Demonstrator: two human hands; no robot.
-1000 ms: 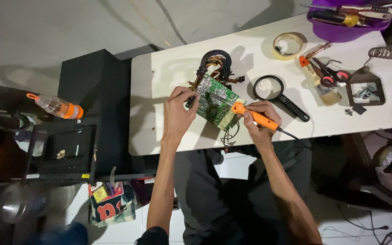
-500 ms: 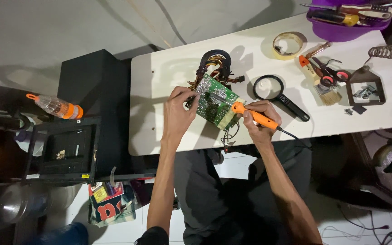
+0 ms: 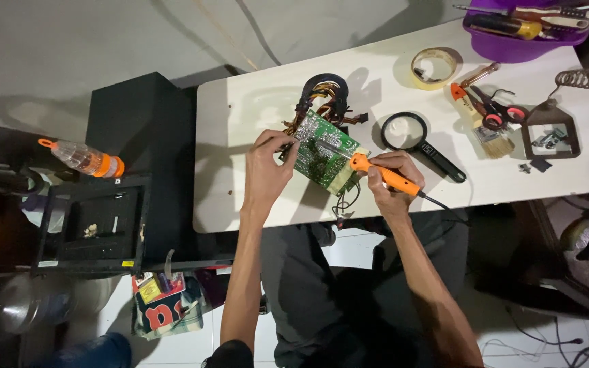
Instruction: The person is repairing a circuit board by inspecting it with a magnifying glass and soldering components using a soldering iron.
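A green circuit board (image 3: 324,157) lies tilted on the white table (image 3: 240,191), with a bundle of coloured wires (image 3: 323,99) coiled behind it. My right hand (image 3: 390,182) grips an orange soldering iron (image 3: 383,174) whose tip rests on the board's upper part. My left hand (image 3: 267,174) sits at the board's left edge and pinches a thin wire-like strand that reaches toward the iron's tip.
A black magnifying glass (image 3: 417,144), tape roll (image 3: 435,67), brush (image 3: 480,117), red-handled scissors (image 3: 492,109), iron stand (image 3: 550,129) and purple tool tray (image 3: 523,31) lie to the right. A black case (image 3: 93,225) and bottle (image 3: 83,158) stand left of the table.
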